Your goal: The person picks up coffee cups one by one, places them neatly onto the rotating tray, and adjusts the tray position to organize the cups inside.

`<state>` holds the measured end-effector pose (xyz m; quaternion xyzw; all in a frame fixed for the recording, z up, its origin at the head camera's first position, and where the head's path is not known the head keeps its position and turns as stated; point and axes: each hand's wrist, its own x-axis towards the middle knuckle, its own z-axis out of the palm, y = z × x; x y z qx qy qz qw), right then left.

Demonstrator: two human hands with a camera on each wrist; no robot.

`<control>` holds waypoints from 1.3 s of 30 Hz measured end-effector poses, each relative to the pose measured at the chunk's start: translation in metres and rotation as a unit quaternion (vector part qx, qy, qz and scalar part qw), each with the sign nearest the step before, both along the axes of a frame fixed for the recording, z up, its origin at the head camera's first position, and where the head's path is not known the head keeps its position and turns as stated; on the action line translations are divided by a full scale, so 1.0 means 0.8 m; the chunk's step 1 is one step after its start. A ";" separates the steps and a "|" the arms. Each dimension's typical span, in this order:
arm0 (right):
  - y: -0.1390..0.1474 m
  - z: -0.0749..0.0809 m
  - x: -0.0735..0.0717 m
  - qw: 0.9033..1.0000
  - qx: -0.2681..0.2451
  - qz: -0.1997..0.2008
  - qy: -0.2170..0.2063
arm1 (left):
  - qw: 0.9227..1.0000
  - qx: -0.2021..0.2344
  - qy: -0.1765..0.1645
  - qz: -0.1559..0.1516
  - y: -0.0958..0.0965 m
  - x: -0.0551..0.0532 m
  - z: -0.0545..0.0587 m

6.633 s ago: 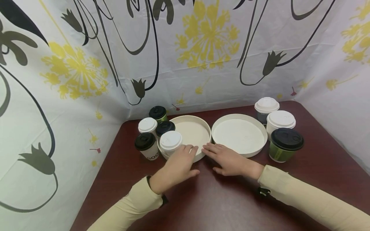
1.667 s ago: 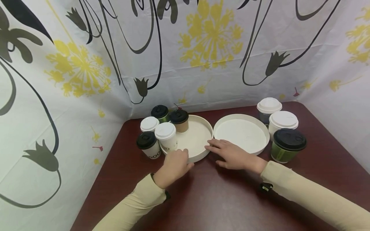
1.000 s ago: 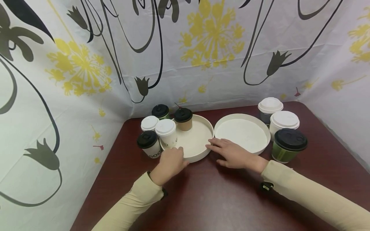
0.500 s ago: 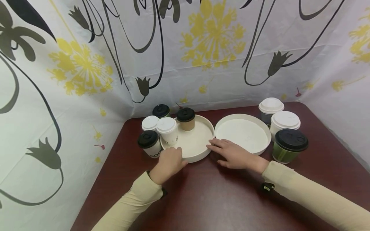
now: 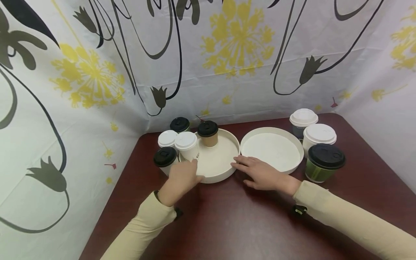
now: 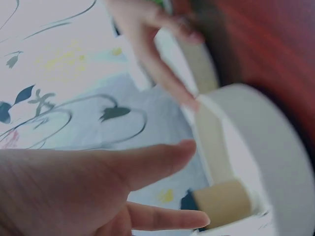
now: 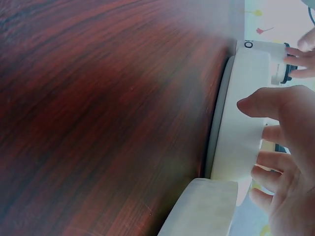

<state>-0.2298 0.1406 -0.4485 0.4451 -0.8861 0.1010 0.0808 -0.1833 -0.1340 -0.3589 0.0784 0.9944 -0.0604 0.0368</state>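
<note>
In the head view my left hand (image 5: 180,180) reaches toward a white cup with a black lid (image 5: 165,158) left of the left round tray (image 5: 218,177). Its thumb and a finger are stretched out in the left wrist view. Whether it touches that cup I cannot tell. On this tray stand a white-lidded white cup (image 5: 187,144) and a brown cup with a black lid (image 5: 208,134). My right hand (image 5: 261,173) rests at the tray's right front rim, fingers spread and fairly straight, near where both trays meet.
The right round tray (image 5: 272,150) holds nothing. Behind the left tray stand a white-lidded cup (image 5: 167,139) and a black-lidded green cup (image 5: 180,125). At right are two white-lidded cups, one dark (image 5: 302,122), one white (image 5: 316,137), and a green cup (image 5: 320,169). Patterned cloth (image 5: 211,94) surrounds the table.
Since the earliest frame the brown cup and white-lidded cup have shifted back on the left tray, the brown one also rightward. My left hand has moved left toward the black-lidded white cup. My right hand stays.
</note>
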 end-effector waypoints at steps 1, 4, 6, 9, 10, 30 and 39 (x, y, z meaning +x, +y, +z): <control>0.000 0.000 0.000 1.000 0.000 0.000 0.000 | 1.000 0.003 0.015 0.002 -0.003 -0.001 0.006; 0.001 0.000 0.000 1.000 -0.004 0.000 0.000 | 0.998 0.021 0.048 0.022 -0.014 -0.005 0.025; 0.000 0.000 0.000 1.000 -0.005 0.000 0.000 | 0.997 0.033 0.061 0.037 -0.022 -0.009 0.036; 0.000 -0.001 0.000 1.000 -0.005 0.000 -0.002 | 0.995 0.044 0.068 0.056 -0.035 -0.016 0.048; 0.000 -0.001 0.000 1.000 -0.005 0.000 -0.002 | 0.995 0.046 0.068 0.061 -0.040 -0.019 0.050; -0.002 -0.006 0.000 1.000 -0.005 0.001 0.005 | 0.985 0.095 0.015 0.140 -0.100 -0.052 0.018; -0.001 -0.006 0.002 1.000 -0.015 0.002 0.017 | 0.984 0.103 0.012 0.143 -0.107 -0.060 0.006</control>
